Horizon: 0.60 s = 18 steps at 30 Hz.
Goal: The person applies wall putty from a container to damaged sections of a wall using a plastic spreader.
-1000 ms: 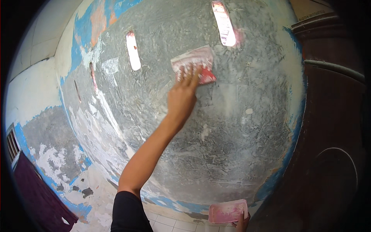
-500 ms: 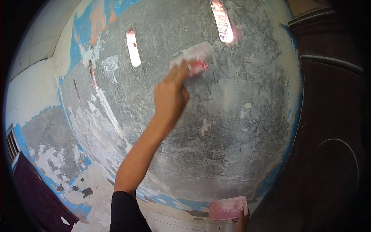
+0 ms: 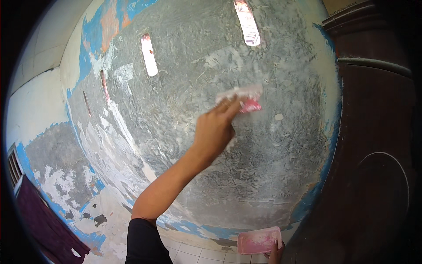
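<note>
My left hand (image 3: 214, 132) reaches up to a rough grey plastered wall (image 3: 184, 105). Its fingers grip a putty scraper (image 3: 251, 105) with a wide pale blade and a pink-red part; motion blurs the blade, which appears to lie against the wall. Whitish filler smears show on the plaster around it. Low on the right, my right hand (image 3: 275, 254) is closed on the right side of a pink rectangular tray (image 3: 259, 241), with some pale paste clinging inside. Most of that hand is hidden behind the tray.
Narrow slots (image 3: 247, 24) pierce the upper wall. A dark brown door or cabinet (image 3: 373, 132) stands at the right. Purple cloth (image 3: 48, 220) hangs at the lower left beside a barred opening (image 3: 14, 165). White floor tiles (image 3: 189, 253) lie below.
My left hand has moved the scraper down and to the right across the wall. A pale smear shows where the blade was. The tray stays nearly in place in my right hand.
</note>
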Each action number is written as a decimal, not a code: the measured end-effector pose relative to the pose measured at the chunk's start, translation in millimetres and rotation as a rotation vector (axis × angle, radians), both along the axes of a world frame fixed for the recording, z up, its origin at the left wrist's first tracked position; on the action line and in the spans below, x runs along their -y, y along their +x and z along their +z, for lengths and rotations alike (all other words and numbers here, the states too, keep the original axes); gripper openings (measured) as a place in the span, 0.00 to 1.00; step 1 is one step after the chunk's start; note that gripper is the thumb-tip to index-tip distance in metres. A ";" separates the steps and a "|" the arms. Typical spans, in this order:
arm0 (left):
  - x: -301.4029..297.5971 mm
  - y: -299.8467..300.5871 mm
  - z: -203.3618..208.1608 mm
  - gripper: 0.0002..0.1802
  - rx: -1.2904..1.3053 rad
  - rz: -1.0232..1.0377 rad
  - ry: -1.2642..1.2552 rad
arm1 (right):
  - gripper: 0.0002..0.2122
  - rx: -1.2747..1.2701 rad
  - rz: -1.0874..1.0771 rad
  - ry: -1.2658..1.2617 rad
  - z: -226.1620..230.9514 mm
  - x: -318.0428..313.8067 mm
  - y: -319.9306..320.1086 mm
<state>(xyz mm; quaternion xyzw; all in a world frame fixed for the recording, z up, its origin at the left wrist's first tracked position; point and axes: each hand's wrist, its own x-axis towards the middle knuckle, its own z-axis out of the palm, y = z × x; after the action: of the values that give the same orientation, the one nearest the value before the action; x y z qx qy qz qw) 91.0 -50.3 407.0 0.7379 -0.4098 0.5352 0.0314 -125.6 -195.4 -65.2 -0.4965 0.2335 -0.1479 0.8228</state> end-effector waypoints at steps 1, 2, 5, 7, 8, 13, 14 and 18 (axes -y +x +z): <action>-6.8 1.9 10.5 0.41 0.083 -0.019 -0.088 | 0.38 0.002 0.005 -0.004 1.7 0.6 -2.3; -10.5 5.7 19.5 0.42 0.163 -0.038 -0.175 | 0.38 -0.003 -0.008 -0.003 2.1 0.9 -4.2; -18.3 40.5 35.9 0.43 0.262 0.053 -0.235 | 0.37 0.010 0.003 0.008 -0.1 -0.6 -5.9; -7.5 63.5 6.9 0.43 0.239 0.136 -0.187 | 0.37 0.025 0.022 0.017 -3.4 1.0 -4.0; -3.4 65.1 -14.3 0.43 0.231 0.127 -0.117 | 0.38 0.005 0.022 0.023 -4.9 0.1 -1.4; -6.7 19.0 -57.8 0.44 0.102 0.023 -0.010 | 0.29 -0.117 -0.044 -0.061 -15.0 3.8 13.1; -12.3 9.5 -52.6 0.41 0.023 -0.006 -0.023 | 0.29 -0.162 -0.062 -0.058 -14.3 4.8 14.2; -23.5 0.2 -1.0 0.32 0.113 -0.084 -0.345 | 0.30 -0.149 -0.060 -0.053 -27.4 7.7 13.3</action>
<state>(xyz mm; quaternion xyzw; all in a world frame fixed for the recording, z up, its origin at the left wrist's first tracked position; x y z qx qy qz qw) 91.1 -26.8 406.0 0.6725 -0.3437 0.6365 0.1566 -112.3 -203.1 -92.6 -0.5207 0.3049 -0.1413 0.7848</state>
